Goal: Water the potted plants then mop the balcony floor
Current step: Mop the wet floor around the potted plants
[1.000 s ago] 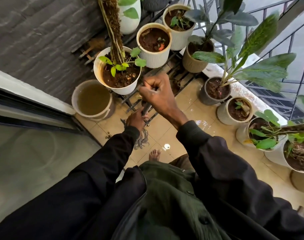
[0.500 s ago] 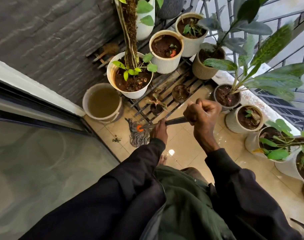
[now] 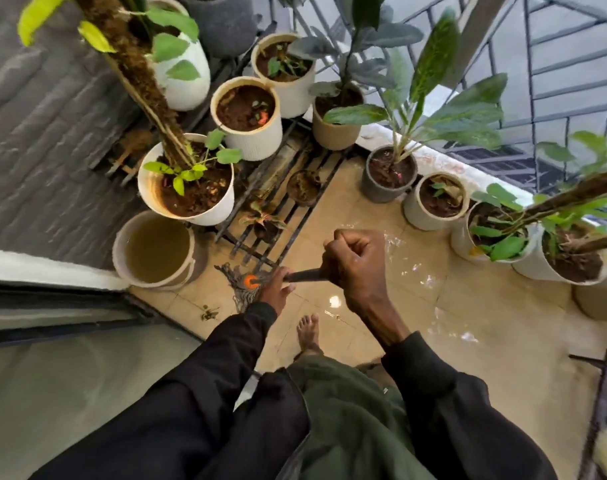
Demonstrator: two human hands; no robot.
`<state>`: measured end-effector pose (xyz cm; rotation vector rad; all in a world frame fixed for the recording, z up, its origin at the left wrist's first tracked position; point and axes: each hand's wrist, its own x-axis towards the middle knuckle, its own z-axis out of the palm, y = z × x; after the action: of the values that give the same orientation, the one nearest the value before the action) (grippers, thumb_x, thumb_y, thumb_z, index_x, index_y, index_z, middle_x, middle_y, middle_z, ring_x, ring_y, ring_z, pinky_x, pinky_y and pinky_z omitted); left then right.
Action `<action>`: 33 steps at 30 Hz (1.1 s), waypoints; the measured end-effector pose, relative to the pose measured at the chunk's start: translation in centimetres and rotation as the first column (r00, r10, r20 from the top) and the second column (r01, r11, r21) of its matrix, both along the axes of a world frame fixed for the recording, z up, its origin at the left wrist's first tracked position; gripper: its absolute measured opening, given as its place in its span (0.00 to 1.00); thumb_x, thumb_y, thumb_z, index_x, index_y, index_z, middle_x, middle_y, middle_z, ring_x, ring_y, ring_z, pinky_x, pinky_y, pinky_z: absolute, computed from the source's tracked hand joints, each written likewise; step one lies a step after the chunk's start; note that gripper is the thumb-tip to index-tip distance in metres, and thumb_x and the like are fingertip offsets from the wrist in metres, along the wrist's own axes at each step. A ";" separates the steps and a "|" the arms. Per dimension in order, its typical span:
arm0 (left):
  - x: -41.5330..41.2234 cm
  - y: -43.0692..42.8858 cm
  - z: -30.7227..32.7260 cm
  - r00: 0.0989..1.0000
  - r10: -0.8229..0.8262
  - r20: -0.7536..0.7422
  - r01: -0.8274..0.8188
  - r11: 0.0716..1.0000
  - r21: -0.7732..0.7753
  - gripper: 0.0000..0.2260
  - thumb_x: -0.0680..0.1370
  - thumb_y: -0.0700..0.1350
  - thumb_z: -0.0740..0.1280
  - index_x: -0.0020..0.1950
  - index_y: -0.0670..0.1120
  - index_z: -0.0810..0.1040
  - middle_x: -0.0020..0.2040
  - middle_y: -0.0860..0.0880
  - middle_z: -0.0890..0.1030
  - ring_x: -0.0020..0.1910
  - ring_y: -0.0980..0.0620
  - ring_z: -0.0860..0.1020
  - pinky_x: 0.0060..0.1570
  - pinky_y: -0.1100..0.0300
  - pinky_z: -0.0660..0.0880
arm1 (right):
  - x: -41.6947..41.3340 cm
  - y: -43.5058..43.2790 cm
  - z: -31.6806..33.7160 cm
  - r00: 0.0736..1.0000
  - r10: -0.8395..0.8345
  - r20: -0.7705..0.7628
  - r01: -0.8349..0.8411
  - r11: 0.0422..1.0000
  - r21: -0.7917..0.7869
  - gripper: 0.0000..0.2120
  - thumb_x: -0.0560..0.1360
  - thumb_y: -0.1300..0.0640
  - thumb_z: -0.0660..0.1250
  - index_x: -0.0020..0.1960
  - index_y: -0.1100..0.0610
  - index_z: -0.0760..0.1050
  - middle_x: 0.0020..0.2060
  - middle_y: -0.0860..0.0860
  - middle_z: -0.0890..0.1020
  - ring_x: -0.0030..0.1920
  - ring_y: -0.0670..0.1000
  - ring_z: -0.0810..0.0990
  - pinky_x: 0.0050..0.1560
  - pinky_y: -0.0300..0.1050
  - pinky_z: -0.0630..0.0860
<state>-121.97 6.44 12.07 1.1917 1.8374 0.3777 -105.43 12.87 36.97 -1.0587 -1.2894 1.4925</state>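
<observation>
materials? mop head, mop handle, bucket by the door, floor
Mop head: grey twisted yarn, likely cotton, on an orange, probably plastic, collar.
Mop handle: dark, smooth, slightly glossy; metal or coated, can't tell.
Bucket: off-white, matte, probably plastic; murky water inside.
Floor: beige glazed tile; grout lines, wet glare.

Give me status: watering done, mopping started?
Watering looks done: soil in the white pot is dark, and the bucket stands apart, unheld. Mopping is in hand: left hand and right hand grip the mop handle, mop head on the tiles beside the bucket. Left: the wet, shiny floor near the right-side pots.
</observation>
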 end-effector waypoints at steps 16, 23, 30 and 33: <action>14.1 3.8 1.1 0.902 -0.367 -0.228 0.370 0.928 -0.028 0.11 0.79 0.40 0.66 0.54 0.56 0.74 0.45 0.53 0.81 0.48 0.45 0.82 0.50 0.48 0.80 | 23.0 1.6 4.8 0.893 -0.205 -0.401 0.198 0.978 -0.059 0.23 0.76 0.67 0.62 0.27 0.49 0.71 0.18 0.44 0.67 0.17 0.45 0.64 0.27 0.38 0.68; 28.2 5.8 9.0 0.795 -0.527 -0.302 0.546 0.837 -0.023 0.04 0.80 0.46 0.68 0.54 0.53 0.79 0.44 0.49 0.83 0.44 0.45 0.80 0.40 0.56 0.71 | 36.3 -0.3 8.8 0.824 -0.266 -0.501 0.344 0.937 0.068 0.23 0.77 0.69 0.61 0.28 0.49 0.70 0.19 0.44 0.65 0.17 0.45 0.61 0.25 0.37 0.62; 42.5 7.3 11.5 0.699 -0.672 -0.247 0.702 0.711 0.052 0.07 0.79 0.44 0.70 0.57 0.50 0.82 0.46 0.48 0.84 0.46 0.47 0.81 0.43 0.58 0.72 | 47.9 -4.0 12.5 0.780 -0.348 -0.520 0.517 0.827 0.220 0.17 0.76 0.63 0.65 0.31 0.50 0.72 0.21 0.43 0.68 0.18 0.45 0.62 0.24 0.38 0.63; 49.1 7.6 12.8 0.622 -0.751 -0.222 0.778 0.625 0.068 0.09 0.78 0.43 0.70 0.58 0.50 0.83 0.50 0.46 0.85 0.50 0.45 0.82 0.49 0.54 0.77 | 52.3 -5.9 13.5 0.737 -0.448 -0.505 0.625 0.737 0.258 0.17 0.76 0.64 0.65 0.30 0.52 0.71 0.21 0.44 0.67 0.18 0.46 0.62 0.25 0.37 0.63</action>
<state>-72.89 13.99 24.90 2.0483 1.2531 -0.0917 -53.15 6.95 50.45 -0.6981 -0.8225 0.8588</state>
